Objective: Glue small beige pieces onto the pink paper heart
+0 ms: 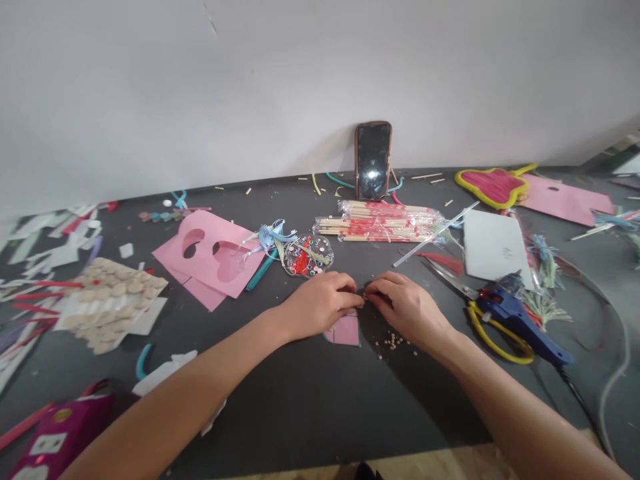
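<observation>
My left hand [325, 300] is closed in a pinch at the middle of the dark table. Its fingertips meet those of my right hand [407, 307], also pinched. Whatever lies between them is too small to make out. Just below my left hand lies a small pink piece [346, 332] with a teal edge, partly covered by the fingers. Several tiny pale bits [393, 342], like beads, are scattered beneath my right hand. Behind my left hand sits a clear dish [323, 248] of googly eyes with a red tassel.
A phone [373, 160] leans on the wall behind wrapped sticks [385, 222]. At right lie scissors [453, 280] and a blue glue gun [520, 317] with its cord. Pink cut-out sheets [225, 243] lie left. A purple power strip [65, 433] occupies the near left corner.
</observation>
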Motion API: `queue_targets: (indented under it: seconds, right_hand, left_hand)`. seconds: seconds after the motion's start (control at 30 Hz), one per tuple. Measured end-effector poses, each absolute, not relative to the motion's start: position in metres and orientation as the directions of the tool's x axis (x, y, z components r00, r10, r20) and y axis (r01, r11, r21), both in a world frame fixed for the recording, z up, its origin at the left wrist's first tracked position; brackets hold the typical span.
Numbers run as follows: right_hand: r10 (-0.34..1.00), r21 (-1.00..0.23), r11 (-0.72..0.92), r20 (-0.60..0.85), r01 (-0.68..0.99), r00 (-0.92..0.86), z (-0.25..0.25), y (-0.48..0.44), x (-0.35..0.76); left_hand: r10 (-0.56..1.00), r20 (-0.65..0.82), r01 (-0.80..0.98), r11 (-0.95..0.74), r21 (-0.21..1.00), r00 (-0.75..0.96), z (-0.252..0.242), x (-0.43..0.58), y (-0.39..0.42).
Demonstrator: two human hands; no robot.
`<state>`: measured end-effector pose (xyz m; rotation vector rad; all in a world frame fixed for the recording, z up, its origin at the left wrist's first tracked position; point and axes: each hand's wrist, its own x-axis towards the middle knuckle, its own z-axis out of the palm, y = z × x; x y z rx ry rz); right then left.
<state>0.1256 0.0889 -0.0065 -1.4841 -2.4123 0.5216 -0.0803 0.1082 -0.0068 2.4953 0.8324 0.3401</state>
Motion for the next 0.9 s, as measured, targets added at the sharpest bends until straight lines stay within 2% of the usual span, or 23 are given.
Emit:
queue_targets:
  seconds: [0.17,0.37,0.5,0.7,0.9]
  right_hand:
    - [0.907,-0.467,0.395,0.061,0.791,-0.417,-0.004,0.090,0.127]
    - [0.964,-0.533,0.263,0.170,0.805,-0.202,0.003,0.089,0.142]
    - [0.978,-0.559,0.209,0.131,0.803,-0.163,0.004,0.080,0.150]
    - [0.981,-0.593,0.194,0.104,0.781,-0.165,0.005,0.071,0.152]
    - [0.974,-0.610,0.225,0.124,0.760,-0.189,0.006,0.072,0.148]
  left_hand:
    - [0.638,0.100,0.497,-0.680,0.538,0.764,-0.012,-0.082,0.109]
    - [0.658,0.088,0.494,-0.640,0.589,0.748,-0.009,-0.082,0.107]
    - [0.693,0.055,0.534,-0.601,0.595,0.718,-0.001,-0.078,0.106]
    - [0.740,0.102,0.621,-0.623,0.475,0.665,0.000,-0.060,0.110]
    - [0.748,0.046,0.691,-0.634,0.348,0.663,-0.009,-0.029,0.111]
